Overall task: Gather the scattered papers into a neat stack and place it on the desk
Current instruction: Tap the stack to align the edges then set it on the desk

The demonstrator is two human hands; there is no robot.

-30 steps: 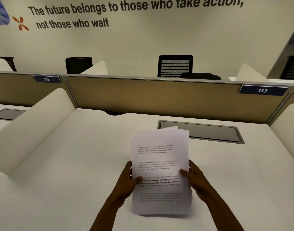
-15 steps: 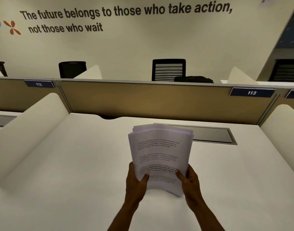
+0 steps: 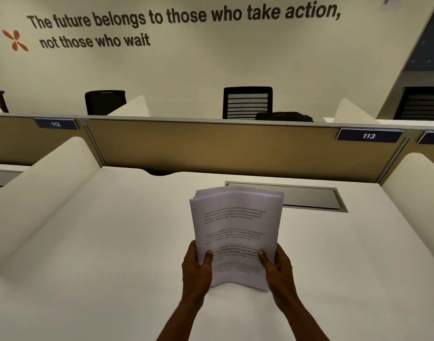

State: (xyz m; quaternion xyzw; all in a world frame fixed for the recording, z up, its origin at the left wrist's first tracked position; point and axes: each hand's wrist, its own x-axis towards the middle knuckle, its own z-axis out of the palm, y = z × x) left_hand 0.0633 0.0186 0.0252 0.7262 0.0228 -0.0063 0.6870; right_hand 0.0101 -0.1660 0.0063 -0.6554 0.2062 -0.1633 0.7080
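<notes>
A stack of white printed papers (image 3: pixel 235 225) stands nearly upright over the middle of the white desk (image 3: pixel 112 242), bowed slightly, its bottom edge at or just above the desk surface. My left hand (image 3: pixel 197 269) grips its lower left edge with the thumb on the front sheet. My right hand (image 3: pixel 277 267) grips the lower right edge the same way. The top edges of the sheets are a little fanned and uneven.
A grey cable hatch (image 3: pixel 297 196) lies flush in the desk behind the papers. Curved white side dividers (image 3: pixel 38 193) flank the desk, and a tan partition (image 3: pixel 235 148) with label 113 closes the back. Black chairs (image 3: pixel 248 102) stand beyond it.
The stack has gone from lying tilted flat in both hands to standing upright on its bottom edge. Both hands slid down to the lower edges.
</notes>
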